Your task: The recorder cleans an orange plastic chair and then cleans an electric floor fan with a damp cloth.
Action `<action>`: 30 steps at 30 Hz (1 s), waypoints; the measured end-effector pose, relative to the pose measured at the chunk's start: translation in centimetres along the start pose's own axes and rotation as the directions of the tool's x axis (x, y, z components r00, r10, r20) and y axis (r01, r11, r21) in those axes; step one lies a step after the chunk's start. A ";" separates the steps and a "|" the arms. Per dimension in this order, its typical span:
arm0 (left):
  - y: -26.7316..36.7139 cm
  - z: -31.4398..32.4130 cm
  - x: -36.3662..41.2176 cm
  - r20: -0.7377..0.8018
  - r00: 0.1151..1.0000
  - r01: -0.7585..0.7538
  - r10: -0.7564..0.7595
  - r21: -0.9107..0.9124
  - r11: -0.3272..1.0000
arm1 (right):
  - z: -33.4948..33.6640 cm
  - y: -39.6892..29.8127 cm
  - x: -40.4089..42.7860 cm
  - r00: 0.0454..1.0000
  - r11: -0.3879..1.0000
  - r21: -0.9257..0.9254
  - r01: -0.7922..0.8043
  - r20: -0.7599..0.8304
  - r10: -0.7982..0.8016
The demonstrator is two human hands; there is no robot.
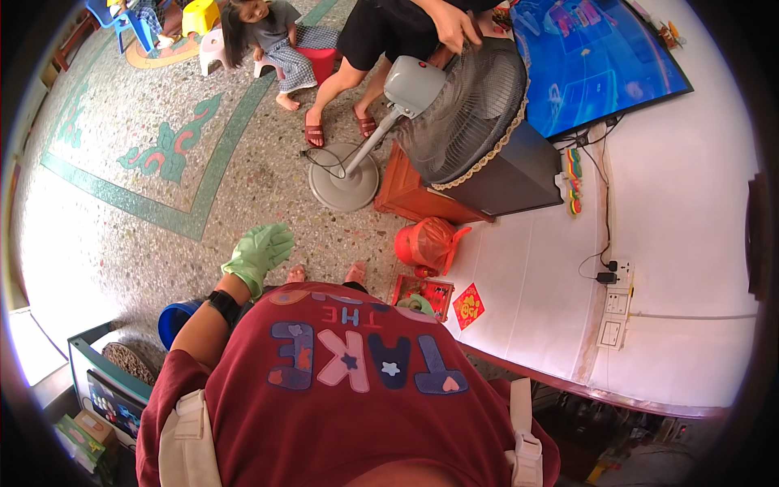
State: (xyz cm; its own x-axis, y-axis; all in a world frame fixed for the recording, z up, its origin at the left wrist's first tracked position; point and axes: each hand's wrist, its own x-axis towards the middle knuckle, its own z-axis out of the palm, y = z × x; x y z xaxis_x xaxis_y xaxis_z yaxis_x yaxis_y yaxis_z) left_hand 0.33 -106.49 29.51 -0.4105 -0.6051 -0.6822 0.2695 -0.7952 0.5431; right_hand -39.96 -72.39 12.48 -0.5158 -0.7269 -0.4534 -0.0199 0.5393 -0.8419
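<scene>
My left hand [260,251], in a light green glove, hangs over the speckled terrazzo floor [268,195]. Its fingers are stretched out and I see nothing in it. My right hand [419,304] wears a similar glove and is mostly hidden behind the front of my dark red shirt [341,426]. Beside it is a red tray-like box [447,292] with small items in it; whether the hand touches the box I cannot tell. Close by stands a red container with an orange-red plastic bag [433,240]. Low on my left, a blue bucket [173,321] shows partly behind my arm.
A pedestal fan [344,182] stands ahead, its cord near the base. Another person's hand [453,27] reaches to its grille. Beyond sits a person [277,45] on a low stool. A television [596,61] and a wooden cabinet [420,189] line the right wall.
</scene>
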 end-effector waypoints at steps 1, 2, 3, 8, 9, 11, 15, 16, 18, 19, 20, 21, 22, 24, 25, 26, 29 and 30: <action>-0.1 -0.1 0.0 -0.002 1.000 0.000 0.000 -0.001 1.000 | -0.1 -0.3 -0.1 1.000 0.993 -0.119 0.007 0.030 -0.004; -0.2 -0.1 -0.1 -0.010 1.000 -0.001 0.001 -0.006 1.000 | -0.1 -0.6 -0.1 0.998 0.972 -0.236 0.019 0.061 -0.004; 0.2 0.4 -0.3 -0.007 1.000 0.000 0.000 -0.002 1.000 | -0.6 0.8 0.4 0.999 0.973 -0.232 0.018 0.052 -0.006; 0.4 0.6 -0.2 -0.006 1.000 0.009 -0.009 -0.016 1.000 | -0.4 2.2 0.4 0.993 0.950 0.297 -0.102 0.095 0.077; 0.4 0.6 -0.3 -0.017 1.000 0.016 -0.017 -0.015 1.000 | -0.2 0.9 0.0 0.992 0.951 0.293 -0.103 0.097 0.078; 0.5 0.7 -0.3 -0.015 1.000 0.015 -0.016 -0.018 1.000 | 0.1 -0.6 -0.3 0.989 0.926 0.351 -0.137 0.096 0.110; 0.4 0.4 0.0 0.000 1.000 0.005 -0.005 -0.013 1.000 | 0.1 -1.6 0.0 0.977 0.862 0.469 -0.194 0.168 0.129; 0.7 0.7 0.1 0.006 1.000 0.005 -0.005 -0.007 1.000 | -0.3 0.0 0.6 0.988 0.930 0.341 -0.134 0.113 0.101; 0.7 0.6 0.1 0.021 1.000 0.002 -0.002 -0.019 1.000 | -0.4 1.3 1.2 0.995 0.976 0.201 -0.079 0.069 0.067; 0.6 0.4 0.1 0.018 1.000 0.001 0.000 -0.021 1.000 | -0.5 1.5 1.4 0.997 0.984 0.163 -0.074 0.045 0.067; 0.5 0.2 0.2 0.017 1.000 -0.005 0.005 -0.019 1.000 | -0.5 1.7 1.5 0.998 0.990 0.124 -0.068 0.022 0.066; 0.5 0.1 0.1 0.016 1.000 -0.009 0.010 -0.016 1.000 | -0.5 1.9 1.8 0.998 0.990 0.124 -0.068 0.024 0.066; 0.5 0.0 0.0 0.014 1.000 -0.011 0.011 -0.017 1.000 | -0.4 2.2 2.0 0.997 0.989 0.127 -0.074 0.016 0.072; 0.5 -0.3 -0.5 0.000 1.000 -0.013 0.013 -0.013 1.000 | -0.3 2.7 2.7 0.997 0.988 0.129 -0.080 0.015 0.078; 0.3 -0.7 -0.6 -0.007 1.000 -0.016 0.016 -0.016 1.000 | -0.4 3.0 3.1 0.997 0.992 0.097 -0.080 0.032 0.077; 0.0 -1.2 -0.5 -0.016 1.000 -0.015 0.015 -0.030 0.999 | -0.5 3.3 3.5 0.996 0.995 0.064 -0.079 0.049 0.076; 2.0 1.8 1.8 0.095 0.995 0.028 -0.029 0.019 0.999 | -3.5 13.1 7.4 0.977 0.974 0.095 -0.205 0.079 0.198; 1.4 0.5 1.3 0.074 0.997 0.024 -0.023 -0.022 0.999 | -2.2 10.6 7.0 0.981 0.982 0.066 -0.177 0.092 0.170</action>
State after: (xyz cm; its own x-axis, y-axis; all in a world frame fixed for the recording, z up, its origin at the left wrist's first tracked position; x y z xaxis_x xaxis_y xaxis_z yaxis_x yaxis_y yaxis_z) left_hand -0.26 -108.34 29.63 -0.4800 -0.5823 -0.6561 0.2787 -0.8104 0.5153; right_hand -45.68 -70.82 1.08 -0.4308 -0.6604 -0.6151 0.1283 0.6299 -0.7660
